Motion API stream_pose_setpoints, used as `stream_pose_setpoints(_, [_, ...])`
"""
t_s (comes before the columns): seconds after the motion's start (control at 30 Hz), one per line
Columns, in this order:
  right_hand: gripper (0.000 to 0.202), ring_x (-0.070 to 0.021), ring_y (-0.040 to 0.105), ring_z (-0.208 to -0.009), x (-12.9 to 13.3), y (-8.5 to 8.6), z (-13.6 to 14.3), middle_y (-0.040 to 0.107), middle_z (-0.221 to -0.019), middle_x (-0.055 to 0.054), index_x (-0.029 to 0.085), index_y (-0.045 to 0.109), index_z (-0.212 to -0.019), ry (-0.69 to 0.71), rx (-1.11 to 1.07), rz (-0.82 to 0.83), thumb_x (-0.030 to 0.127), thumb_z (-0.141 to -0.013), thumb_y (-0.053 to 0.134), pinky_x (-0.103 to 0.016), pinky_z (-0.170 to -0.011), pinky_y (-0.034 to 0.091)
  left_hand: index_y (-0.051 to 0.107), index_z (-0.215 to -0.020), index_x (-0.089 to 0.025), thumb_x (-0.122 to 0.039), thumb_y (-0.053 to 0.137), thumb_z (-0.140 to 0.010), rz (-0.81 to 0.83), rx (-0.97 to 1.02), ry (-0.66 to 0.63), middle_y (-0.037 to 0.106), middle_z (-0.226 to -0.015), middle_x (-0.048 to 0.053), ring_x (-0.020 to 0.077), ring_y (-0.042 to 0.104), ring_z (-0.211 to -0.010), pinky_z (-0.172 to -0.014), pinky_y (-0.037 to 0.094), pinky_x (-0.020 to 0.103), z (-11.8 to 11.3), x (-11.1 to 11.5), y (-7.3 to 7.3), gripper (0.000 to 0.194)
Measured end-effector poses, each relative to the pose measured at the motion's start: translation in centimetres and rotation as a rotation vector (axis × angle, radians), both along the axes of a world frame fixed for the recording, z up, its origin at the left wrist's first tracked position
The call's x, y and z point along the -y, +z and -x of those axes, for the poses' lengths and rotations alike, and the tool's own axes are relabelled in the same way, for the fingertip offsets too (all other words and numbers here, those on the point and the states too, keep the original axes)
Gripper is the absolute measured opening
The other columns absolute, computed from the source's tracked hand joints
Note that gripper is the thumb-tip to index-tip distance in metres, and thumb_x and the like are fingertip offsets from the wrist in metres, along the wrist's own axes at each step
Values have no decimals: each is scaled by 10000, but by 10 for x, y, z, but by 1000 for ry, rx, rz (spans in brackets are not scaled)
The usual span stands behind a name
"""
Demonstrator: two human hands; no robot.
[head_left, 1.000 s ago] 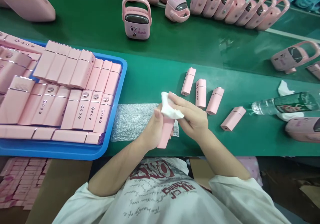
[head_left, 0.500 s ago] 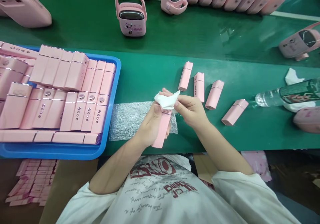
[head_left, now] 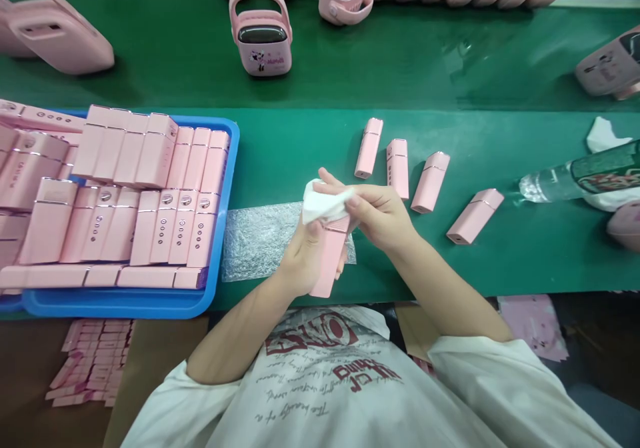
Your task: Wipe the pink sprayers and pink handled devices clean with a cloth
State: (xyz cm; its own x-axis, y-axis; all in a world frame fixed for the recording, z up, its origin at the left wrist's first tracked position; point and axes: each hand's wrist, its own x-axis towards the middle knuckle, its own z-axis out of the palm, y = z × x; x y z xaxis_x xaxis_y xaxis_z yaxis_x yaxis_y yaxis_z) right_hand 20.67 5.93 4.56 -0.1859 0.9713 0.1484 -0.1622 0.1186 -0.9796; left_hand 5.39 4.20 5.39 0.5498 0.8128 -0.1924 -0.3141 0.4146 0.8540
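Note:
My left hand (head_left: 303, 251) is wrapped round a pink rectangular device (head_left: 330, 258), its plain lower end pointing toward my body. A folded white cloth or tissue (head_left: 325, 205) covers the device's top end. Pinched on that white piece is my right hand (head_left: 383, 218), with its fingers over the upper end of the device. Part of a small grille shows just below the cloth. Under my hands lies a sheet of bubble wrap (head_left: 260, 238). To the right, similar pink devices (head_left: 430, 181) lie on the green table (head_left: 300, 141).
A blue tray (head_left: 227, 188) piled with pink devices stands at left. Pink handled cases (head_left: 265, 41) line the back. At right lie a plastic bottle (head_left: 575, 178) and a crumpled white tissue (head_left: 605, 135). More pink pieces (head_left: 95, 361) are stacked below the table edge.
My right hand has shifted the white cloth across the device's top, and its fingers now reach further over it. The device stays in my left hand. The view has moved slightly.

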Motion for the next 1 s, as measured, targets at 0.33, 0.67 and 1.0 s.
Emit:
stream_pose_setpoints(0.33, [570,-238,637,-1155,-23,-22,-13,723,-1046,-66,230,625,-1005,-323,-136,160,727,-873,378,-405,-948,556,438,-1308,-224,-710,496,-853,-47,116,58,575,-767,-28,81,549,-456,-389,443,202,6,-4,2,668])
stream_pose_setpoints(0.67, [278,-171,667,-699,-26,-12,-18,684,-745,20,225,655,-872,-526,-125,228,362,-652,756,-288,-638,544,531,-1203,-206,-606,522,-901,-19,111,94,610,-757,-16,95,592,-553,-511,489,210,11,1,7,501])
stream_pose_setpoints(1.0, [101,-181,626,-864,-212,71,-31,673,-823,-11,167,648,-809,-442,973,-287,106,-793,571,-323,-865,502,570,-906,-147,-782,548,-752,168,240,-92,559,-629,-18,83,515,-418,-416,399,204,13,1,5,654])
